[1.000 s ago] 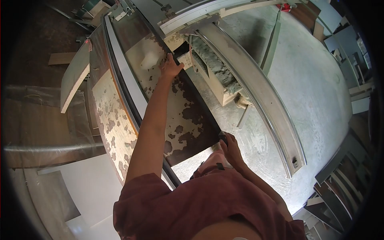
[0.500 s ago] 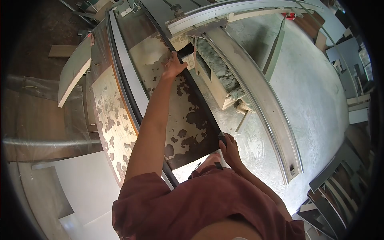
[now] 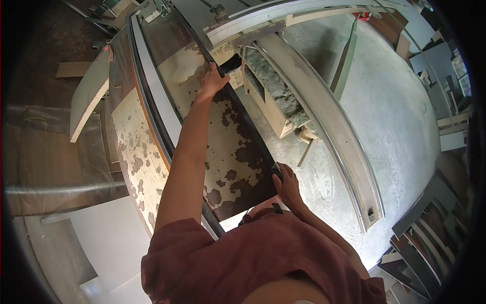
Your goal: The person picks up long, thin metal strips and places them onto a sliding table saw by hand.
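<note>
A long panel [image 3: 223, 152] with a worn, patchy brown-and-cream surface lies in front of me, with a dark strip [image 3: 245, 114] along its right edge. My left hand [image 3: 211, 81] rests on the far part of that edge, its thumb apart from the fingers, which curl over the strip. Near the close right corner, my right hand [image 3: 287, 185] is wrapped round the dark end of the strip. A white strip [image 3: 159, 86] and a black rail run along the panel's left side.
A curved metal rail [image 3: 324, 106] arcs over the pale floor [image 3: 395, 121] at right. Beside it stands an open wooden box [image 3: 266, 104] of grey dust. Board offcuts [image 3: 430, 238] are piled at lower right. White sheets [image 3: 111, 233] lie at lower left.
Both hands have shifted slightly left in view, along with the panel edge. The whole scene has moved a little as the camera turned; the hands keep the same hold.
</note>
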Motion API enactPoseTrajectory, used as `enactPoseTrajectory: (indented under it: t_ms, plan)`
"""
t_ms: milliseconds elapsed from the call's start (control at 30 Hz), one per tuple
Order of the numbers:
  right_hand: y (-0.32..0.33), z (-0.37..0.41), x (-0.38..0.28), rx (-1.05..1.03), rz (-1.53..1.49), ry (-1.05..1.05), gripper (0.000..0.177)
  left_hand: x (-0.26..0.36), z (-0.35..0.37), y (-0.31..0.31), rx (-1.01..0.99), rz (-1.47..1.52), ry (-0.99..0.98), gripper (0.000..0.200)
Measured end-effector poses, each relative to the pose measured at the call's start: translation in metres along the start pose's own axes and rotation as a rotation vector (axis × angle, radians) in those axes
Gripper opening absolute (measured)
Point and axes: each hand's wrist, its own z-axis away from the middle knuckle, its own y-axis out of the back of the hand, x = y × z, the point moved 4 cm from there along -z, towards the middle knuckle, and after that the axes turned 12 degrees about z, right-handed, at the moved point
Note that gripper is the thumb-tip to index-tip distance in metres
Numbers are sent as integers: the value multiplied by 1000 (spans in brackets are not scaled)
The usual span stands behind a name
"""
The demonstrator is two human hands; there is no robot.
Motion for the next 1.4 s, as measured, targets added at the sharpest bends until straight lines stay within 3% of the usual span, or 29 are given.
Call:
enactPoseTrajectory:
  t_ms: [633, 1400]
  plan:
    - [3, -12, -14, 57, 73, 1, 46, 2, -8, 10, -79, 54, 68, 85]
    - [0, -33, -27, 46, 159, 2, 46, -5, -25, 15, -6, -17, 9, 85]
